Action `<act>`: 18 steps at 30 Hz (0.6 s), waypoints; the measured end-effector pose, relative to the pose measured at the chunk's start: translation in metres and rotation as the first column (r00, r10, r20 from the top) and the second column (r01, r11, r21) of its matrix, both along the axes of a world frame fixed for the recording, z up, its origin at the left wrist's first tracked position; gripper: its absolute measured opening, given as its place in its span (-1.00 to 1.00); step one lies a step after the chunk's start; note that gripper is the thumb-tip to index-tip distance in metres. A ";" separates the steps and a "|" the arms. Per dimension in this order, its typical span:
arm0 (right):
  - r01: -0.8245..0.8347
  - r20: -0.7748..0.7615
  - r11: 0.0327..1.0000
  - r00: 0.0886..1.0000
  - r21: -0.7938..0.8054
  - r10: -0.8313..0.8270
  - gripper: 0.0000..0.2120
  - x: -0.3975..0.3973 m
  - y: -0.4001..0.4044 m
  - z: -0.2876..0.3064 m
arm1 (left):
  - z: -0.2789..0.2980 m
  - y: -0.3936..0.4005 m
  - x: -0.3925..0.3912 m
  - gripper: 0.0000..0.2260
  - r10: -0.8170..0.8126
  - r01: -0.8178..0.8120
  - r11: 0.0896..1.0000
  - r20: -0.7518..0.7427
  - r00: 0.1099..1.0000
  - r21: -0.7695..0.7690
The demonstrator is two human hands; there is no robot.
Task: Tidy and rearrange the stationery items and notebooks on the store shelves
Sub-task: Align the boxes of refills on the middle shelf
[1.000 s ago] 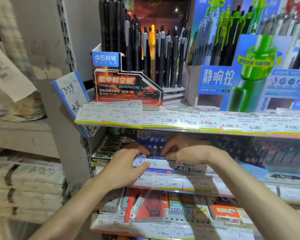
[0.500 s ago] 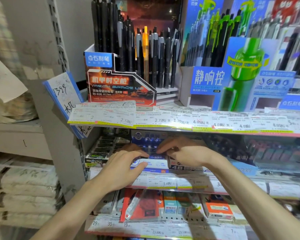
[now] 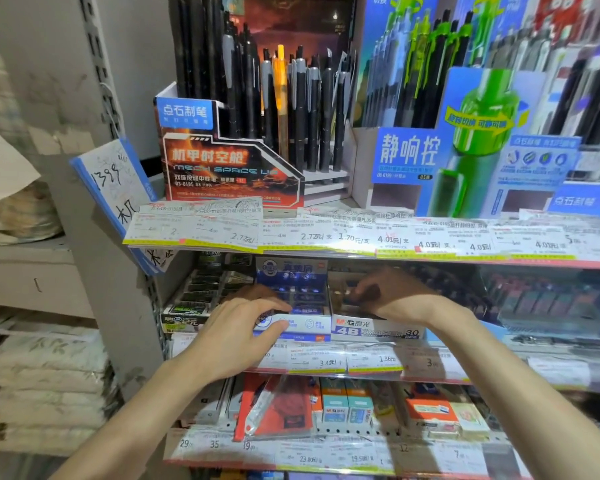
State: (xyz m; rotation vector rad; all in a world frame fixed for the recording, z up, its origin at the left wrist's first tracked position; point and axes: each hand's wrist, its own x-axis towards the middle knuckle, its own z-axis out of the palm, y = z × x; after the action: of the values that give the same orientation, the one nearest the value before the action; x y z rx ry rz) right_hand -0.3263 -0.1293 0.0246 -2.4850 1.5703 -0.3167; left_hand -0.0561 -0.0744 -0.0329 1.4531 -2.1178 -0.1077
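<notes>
You face a store shelving unit packed with stationery, its shelf edges lined with price tags. On the top shelf a red and black display box holds upright dark pens, with one orange pen among them. Just to its right stands a blue display printed with a large green pen and filled with green-clipped pens. A blue-edged notebook with handwriting leans at the shelf's left end, against the upright post.

Both of your hands reach into the middle shelf. Your left hand grips the front of the blue and white eraser box, thumb on its front wall and fingers curled over the rim into the box. Your right hand reaches over the neighbouring box marked 4B, its fingers bent down inside; they appear to pinch a small dark item, but the shadow there is too deep to tell for sure. The two boxes sit side by side, touching, at the front of the middle shelf. To their left lies a green and black box.

On the shelf below stand a red packet, small blue cartons and an orange and white box. At far left, stacked pale bundles fill a separate rack.
</notes>
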 end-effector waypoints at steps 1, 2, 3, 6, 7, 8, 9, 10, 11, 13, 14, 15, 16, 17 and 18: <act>0.002 -0.005 1.000 1.000 -0.003 -0.002 -0.84 0.000 -0.001 -0.001 | 0.000 0.000 0.000 -0.66 0.002 -0.002 1.000 -0.005 1.000 -0.001; 0.001 -0.012 1.000 1.000 -0.005 -0.001 -0.84 0.000 -0.001 -0.002 | 0.000 -0.001 0.000 -0.66 0.004 -0.004 1.000 -0.008 1.000 0.001; -0.004 -0.019 1.000 1.000 -0.008 0.004 -0.85 0.000 -0.002 -0.003 | -0.001 -0.001 0.000 -0.67 0.005 -0.005 1.000 -0.009 1.000 0.007; -0.011 -0.002 1.000 1.000 -0.010 0.011 -0.88 -0.001 -0.003 -0.007 | -0.001 -0.002 0.001 -0.68 0.004 -0.004 1.000 -0.001 1.000 0.014; 0.001 0.028 1.000 1.000 0.000 -0.001 -0.88 -0.003 -0.004 -0.008 | -0.001 -0.002 0.001 -0.69 0.005 -0.005 1.000 0.001 1.000 0.013; 0.012 0.071 1.000 0.997 0.019 -0.013 -0.88 -0.005 -0.004 -0.008 | -0.001 -0.002 0.000 -0.71 0.005 -0.005 1.000 0.002 1.000 0.013; 0.018 0.113 0.999 0.993 0.043 -0.023 -0.87 -0.006 -0.005 -0.009 | -0.002 -0.002 0.000 -0.72 0.005 -0.005 1.000 0.004 1.000 0.013; 0.013 0.145 0.998 0.989 0.062 -0.022 -0.85 -0.007 -0.005 -0.009 | -0.002 -0.002 0.000 -0.72 0.004 -0.004 1.000 0.006 1.000 0.012; 0.005 0.159 0.998 0.987 0.070 -0.016 -0.83 -0.008 -0.005 -0.009 | -0.002 -0.002 0.000 -0.72 0.003 -0.003 1.000 0.008 1.000 0.010; -0.004 0.155 0.997 0.988 0.078 -0.008 -0.81 -0.008 -0.004 -0.009 | -0.002 -0.002 0.000 -0.72 0.001 -0.001 1.000 0.008 1.000 0.010; -0.003 0.149 0.997 0.989 0.079 -0.009 -0.81 -0.008 -0.004 -0.009 | -0.001 -0.001 0.000 -0.73 0.002 -0.002 1.000 0.007 1.000 0.014; -0.003 0.149 0.998 0.989 0.068 -0.008 -0.81 -0.007 -0.003 -0.009 | -0.001 -0.001 0.000 -0.73 0.003 -0.003 1.000 0.005 1.000 0.017; -0.005 0.164 0.999 0.986 0.047 -0.003 -0.82 -0.007 -0.003 -0.009 | -0.001 -0.001 0.000 -0.72 0.004 -0.004 1.000 0.005 1.000 0.017; -0.008 0.203 1.000 0.979 0.014 0.004 -0.83 -0.005 -0.004 -0.009 | 0.000 0.000 -0.001 -0.72 0.005 -0.005 1.000 0.005 1.000 0.016; -0.005 0.261 1.000 0.965 -0.018 0.009 -0.84 -0.003 -0.005 -0.009 | 0.000 0.000 -0.001 -0.72 0.006 -0.006 1.000 0.005 1.000 0.014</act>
State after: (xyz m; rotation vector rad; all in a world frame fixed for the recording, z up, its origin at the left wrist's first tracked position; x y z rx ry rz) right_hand -0.3292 -0.1340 0.0152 -2.3453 1.4565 -0.6310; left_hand -0.0569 -0.0746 -0.0331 1.4699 -2.1207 -0.1168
